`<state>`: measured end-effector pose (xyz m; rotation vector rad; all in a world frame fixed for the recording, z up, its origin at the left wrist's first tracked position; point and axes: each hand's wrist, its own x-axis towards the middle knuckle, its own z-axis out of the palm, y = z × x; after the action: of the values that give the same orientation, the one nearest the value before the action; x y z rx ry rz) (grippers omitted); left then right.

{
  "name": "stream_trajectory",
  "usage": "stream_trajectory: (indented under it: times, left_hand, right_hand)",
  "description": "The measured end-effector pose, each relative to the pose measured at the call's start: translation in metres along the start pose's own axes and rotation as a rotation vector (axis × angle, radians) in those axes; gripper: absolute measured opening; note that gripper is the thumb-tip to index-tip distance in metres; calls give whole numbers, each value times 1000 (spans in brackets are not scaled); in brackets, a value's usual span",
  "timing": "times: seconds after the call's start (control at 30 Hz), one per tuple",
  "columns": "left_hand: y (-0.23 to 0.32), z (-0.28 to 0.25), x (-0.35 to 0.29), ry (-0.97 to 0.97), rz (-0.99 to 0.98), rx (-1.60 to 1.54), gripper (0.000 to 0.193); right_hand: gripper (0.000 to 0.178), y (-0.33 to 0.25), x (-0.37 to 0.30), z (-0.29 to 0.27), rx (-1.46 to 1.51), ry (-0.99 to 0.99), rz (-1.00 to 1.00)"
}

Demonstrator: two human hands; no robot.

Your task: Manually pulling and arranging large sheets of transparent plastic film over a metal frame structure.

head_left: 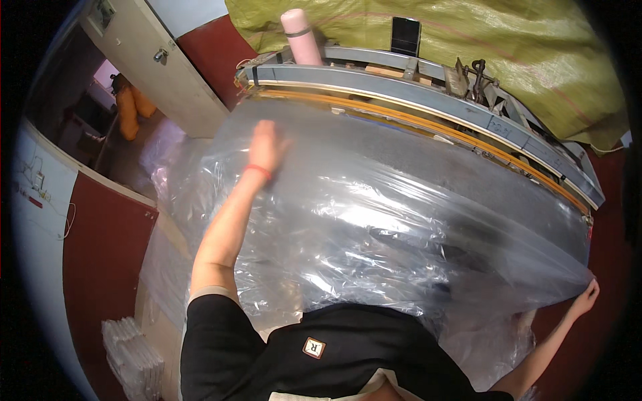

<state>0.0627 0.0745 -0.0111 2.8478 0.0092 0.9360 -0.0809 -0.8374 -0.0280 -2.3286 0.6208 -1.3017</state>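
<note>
A wide sheet of clear plastic film (361,214) lies spread over a dark, flat worktop and hangs down in shiny creases toward my body. My left hand (265,150), with a red band at the wrist, is over the film's far left part. Its fingers stretch away from me and the thumb stands apart; motion blurs them slightly. At the far right, my right hand (588,295) pinches the corner of the film and pulls it into taut folds. The worktop's dark surface (428,150) shows through the sheet along the far side.
A long metal bar frame (348,77) with orange strips runs behind the worktop. On it stand a pink bottle (301,40) and a dark phone (405,37); a clamp (477,77) sits farther right. Stacked clear bags (132,357) lie at lower left, near an open door (160,67).
</note>
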Motion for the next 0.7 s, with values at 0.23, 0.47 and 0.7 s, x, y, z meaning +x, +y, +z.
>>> stream_trajectory:
  times: [0.23, 0.47, 0.7]
  left_hand:
    - [-6, 1, 10, -406, -185, -122, 19]
    - [19, 3, 47, -22, -262, -417, 21]
    - [-3, 69, 60, 215, -670, -970, 12]
  right_hand:
    - [28, -5, -12, -3, -86, 61, -112]
    - [25, -35, 23, 40, -185, 25, 75]
    - [20, -26, 41, 171, -113, 35, 27]
